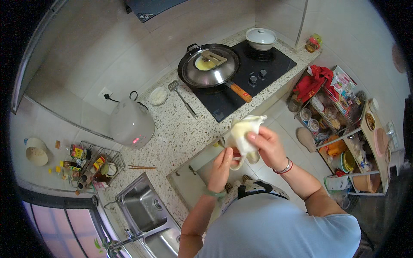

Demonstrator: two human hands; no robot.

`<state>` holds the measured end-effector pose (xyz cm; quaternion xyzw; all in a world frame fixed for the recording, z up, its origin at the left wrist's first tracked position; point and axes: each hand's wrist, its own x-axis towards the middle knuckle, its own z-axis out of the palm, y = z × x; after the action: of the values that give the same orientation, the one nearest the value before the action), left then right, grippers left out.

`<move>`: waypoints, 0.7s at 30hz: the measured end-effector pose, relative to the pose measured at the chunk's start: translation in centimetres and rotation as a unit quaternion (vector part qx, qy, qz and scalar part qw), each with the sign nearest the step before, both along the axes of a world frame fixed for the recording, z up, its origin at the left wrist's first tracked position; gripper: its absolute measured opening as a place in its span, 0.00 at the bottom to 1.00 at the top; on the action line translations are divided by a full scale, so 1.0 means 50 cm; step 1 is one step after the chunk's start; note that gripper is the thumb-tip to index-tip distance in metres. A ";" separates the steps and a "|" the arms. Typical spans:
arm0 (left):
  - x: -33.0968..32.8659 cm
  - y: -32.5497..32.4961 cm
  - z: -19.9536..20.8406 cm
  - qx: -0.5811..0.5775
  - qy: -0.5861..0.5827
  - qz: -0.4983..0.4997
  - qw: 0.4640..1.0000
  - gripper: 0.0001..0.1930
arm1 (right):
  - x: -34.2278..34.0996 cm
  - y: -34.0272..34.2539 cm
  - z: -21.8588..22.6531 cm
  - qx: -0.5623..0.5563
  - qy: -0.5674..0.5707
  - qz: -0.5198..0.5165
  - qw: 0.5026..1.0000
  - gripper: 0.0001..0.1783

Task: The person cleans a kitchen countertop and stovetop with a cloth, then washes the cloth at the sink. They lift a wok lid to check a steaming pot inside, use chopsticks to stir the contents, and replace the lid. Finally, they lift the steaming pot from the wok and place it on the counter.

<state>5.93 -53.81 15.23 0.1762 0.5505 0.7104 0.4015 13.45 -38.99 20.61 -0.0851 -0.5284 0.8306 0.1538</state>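
Note:
Both my hands are raised in front of my body, just off the counter's front edge. Between them hangs a soft white and pale-yellow cloth (243, 133), crumpled, with a thin strip or loop trailing at its lower end. My right hand (267, 148) pinches its right side between thumb and fingers. The fingers of my left hand (222, 168) are closed on its lower left part. Beyond the cloth, on the black hob (219, 105), stands a wok (189, 81) with a wooden handle. A steel lid (223, 73) covers it, a wooden piece at the lid's top.
A slotted turner (184, 99), a small white dish (158, 96) and a rice cooker (131, 122) stand left of the hob. Chopsticks (142, 167) lie near the sink (144, 206). A lidded white pot (261, 39) sits at the back. Crowded shelves (350, 146) stand at right.

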 end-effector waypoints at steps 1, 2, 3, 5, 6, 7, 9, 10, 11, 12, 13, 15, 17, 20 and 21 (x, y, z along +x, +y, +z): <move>0.006 0.005 -0.018 0.019 -0.064 0.012 0.998 0.21 | 0.003 -0.005 -0.001 0.044 -0.009 0.022 0.999 0.15; 0.010 0.001 -0.037 0.074 -0.083 0.026 0.993 0.22 | 0.002 -0.014 -0.005 0.099 0.001 0.067 0.993 0.14; 0.015 -0.004 -0.057 0.126 -0.101 0.037 0.986 0.23 | 0.000 -0.024 -0.014 0.153 0.012 0.109 0.982 0.15; -0.007 -0.022 -0.108 0.202 -0.107 0.002 0.973 0.24 | -0.007 -0.037 -0.030 0.262 0.018 0.187 0.947 0.15; -0.012 -0.029 -0.101 0.201 -0.133 0.005 0.971 0.24 | -0.008 -0.042 -0.023 0.294 0.018 0.152 0.943 0.15; -0.015 -0.029 -0.083 0.201 -0.159 0.006 0.967 0.23 | -0.007 -0.047 -0.009 0.328 0.017 0.115 0.937 0.15; -0.023 -0.017 -0.042 0.192 -0.193 -0.001 0.962 0.21 | -0.012 -0.050 0.000 0.392 0.053 0.017 0.918 0.12; -0.025 -0.016 -0.030 0.183 -0.179 0.002 0.967 0.21 | -0.015 -0.048 0.001 0.413 0.063 -0.029 0.908 0.12; -0.026 -0.016 -0.021 0.175 -0.165 0.005 0.971 0.21 | -0.019 -0.046 0.001 0.433 0.072 -0.075 0.895 0.12; -0.028 -0.017 -0.015 0.167 -0.150 0.009 0.974 0.21 | -0.021 -0.046 0.001 0.452 0.082 -0.121 0.880 0.11; -0.028 -0.018 -0.012 0.173 -0.143 -0.007 0.974 0.20 | -0.021 -0.049 0.000 0.450 0.069 -0.137 0.880 0.11; -0.014 -0.024 0.008 0.150 -0.150 0.000 0.977 0.20 | -0.020 -0.061 -0.001 0.445 0.043 -0.170 0.878 0.12; -0.002 -0.027 0.015 0.141 -0.147 0.002 0.979 0.21 | -0.019 -0.062 -0.003 0.459 0.032 -0.179 0.870 0.12; 0.010 -0.032 0.011 0.142 -0.129 0.006 0.981 0.22 | -0.024 -0.057 -0.019 0.485 0.036 -0.163 0.858 0.11; 0.013 -0.032 0.010 0.137 -0.123 0.011 0.983 0.22 | -0.025 -0.058 -0.027 0.476 0.038 -0.162 0.863 0.10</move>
<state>6.57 -55.42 15.73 0.1346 0.3959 0.7999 0.4305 12.19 -41.87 19.25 -0.0545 -0.8322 0.4437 0.3281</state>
